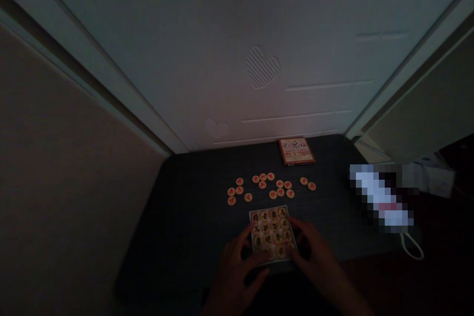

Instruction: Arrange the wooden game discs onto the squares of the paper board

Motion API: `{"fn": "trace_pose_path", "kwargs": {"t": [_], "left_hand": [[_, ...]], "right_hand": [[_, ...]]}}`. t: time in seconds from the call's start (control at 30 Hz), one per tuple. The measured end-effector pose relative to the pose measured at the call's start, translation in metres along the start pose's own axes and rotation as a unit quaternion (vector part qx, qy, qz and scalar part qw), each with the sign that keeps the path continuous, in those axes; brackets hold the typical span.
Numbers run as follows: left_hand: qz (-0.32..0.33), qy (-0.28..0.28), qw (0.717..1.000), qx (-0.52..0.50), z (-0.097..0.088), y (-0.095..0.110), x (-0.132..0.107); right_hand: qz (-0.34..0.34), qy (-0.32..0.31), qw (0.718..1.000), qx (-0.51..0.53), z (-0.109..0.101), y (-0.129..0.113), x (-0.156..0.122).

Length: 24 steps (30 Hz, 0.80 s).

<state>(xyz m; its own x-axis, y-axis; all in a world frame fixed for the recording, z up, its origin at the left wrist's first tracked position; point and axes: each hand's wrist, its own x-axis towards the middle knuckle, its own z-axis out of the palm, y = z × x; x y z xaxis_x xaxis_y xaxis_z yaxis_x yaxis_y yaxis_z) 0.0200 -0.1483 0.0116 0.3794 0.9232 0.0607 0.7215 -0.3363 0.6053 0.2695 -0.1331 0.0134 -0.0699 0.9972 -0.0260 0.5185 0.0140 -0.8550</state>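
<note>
A small square tray of round wooden game discs with black characters sits at the near edge of a dark table. My left hand rests against the tray's left and front side, fingers spread on it. My right hand touches the tray's right side, fingers curved along its edge. Several loose wooden discs with red characters lie scattered on the table beyond the tray. The scene is very dim, so the exact grip is hard to read.
A small orange-bordered box lid lies at the table's far edge, against a pale door with heart patterns. A blurred white object and a white cord lie at the right. A wall stands on the left.
</note>
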Motion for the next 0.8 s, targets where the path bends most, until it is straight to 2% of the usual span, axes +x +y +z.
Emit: {"fn": "trace_pose_path", "kwargs": {"t": [0.13, 0.5, 0.67, 0.8], "left_hand": [[0.001, -0.011, 1.0, 0.024, 0.0008, 0.0024, -0.0002], [-0.003, 0.006, 0.999, 0.032, 0.0014, 0.0047, 0.0002], [-0.017, 0.025, 1.0, 0.007, 0.0039, 0.0012, -0.0004], [-0.048, 0.035, 0.998, -0.027, 0.0063, -0.0027, 0.0003]], "right_hand": [[-0.003, 0.003, 1.0, -0.003, 0.0027, 0.0019, 0.0027], [0.0, 0.001, 1.0, -0.022, 0.0042, 0.0023, 0.0051], [0.005, 0.001, 1.0, -0.004, 0.0028, 0.0019, 0.0051], [0.013, 0.025, 1.0, 0.012, 0.0052, 0.0072, 0.0049]]}}
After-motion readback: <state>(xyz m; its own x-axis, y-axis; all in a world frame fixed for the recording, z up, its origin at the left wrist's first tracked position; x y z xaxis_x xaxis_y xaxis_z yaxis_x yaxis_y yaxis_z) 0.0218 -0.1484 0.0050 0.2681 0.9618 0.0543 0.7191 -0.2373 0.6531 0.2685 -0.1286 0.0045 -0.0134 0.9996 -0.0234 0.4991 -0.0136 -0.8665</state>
